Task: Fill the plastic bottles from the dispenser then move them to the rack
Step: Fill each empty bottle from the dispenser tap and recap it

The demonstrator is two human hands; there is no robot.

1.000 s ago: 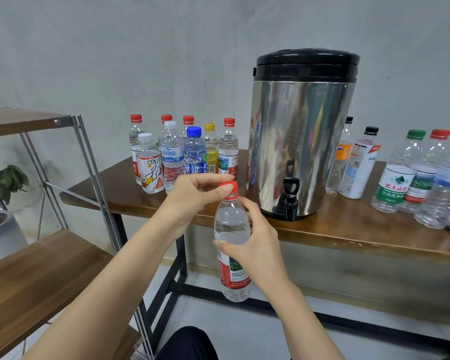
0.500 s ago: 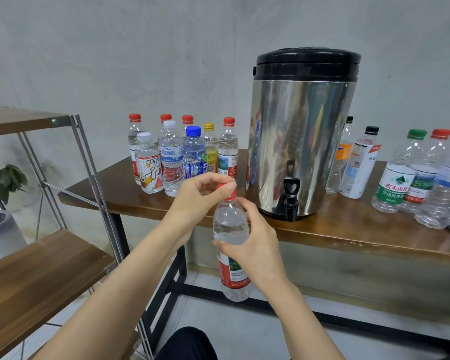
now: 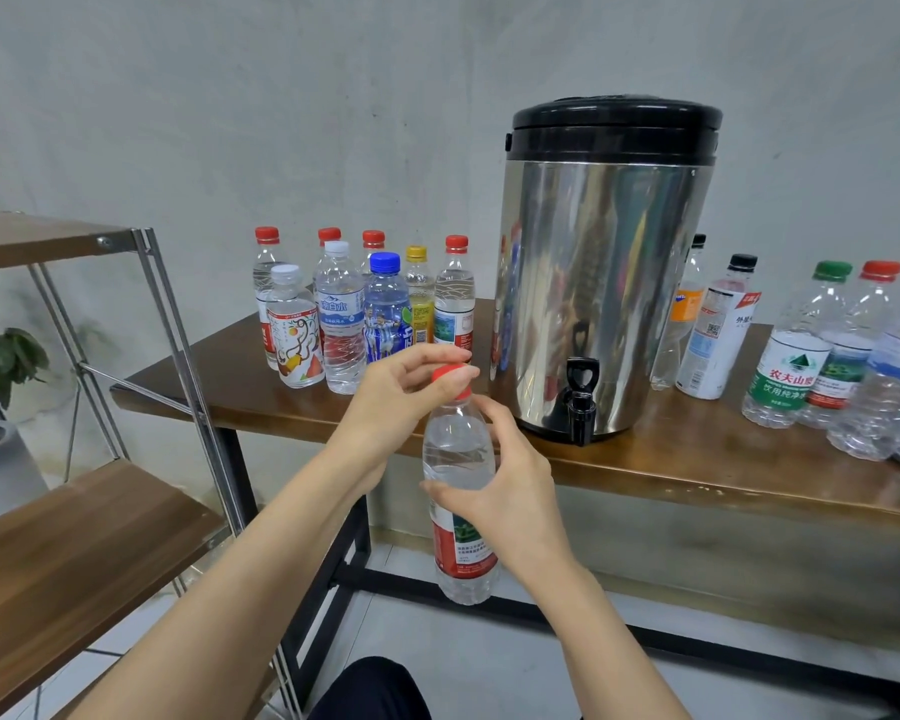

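I hold a clear plastic bottle with a red-and-green label upright in front of the table edge. My right hand wraps its middle. The fingers of my left hand pinch its red cap, which sits on the neck. The bottle looks full of water. The steel dispenser with a black lid stands on the wooden table, its black tap just right of the bottle. The rack with wooden shelves and a metal frame is at the left.
Several capped bottles stand in a cluster on the table left of the dispenser. More bottles stand on its right. A potted plant sits behind the rack. Tiled floor lies below the table.
My left hand's fingers have shifted round the red cap, turning on it. The bottle and my right hand have stayed in nearly the same place.
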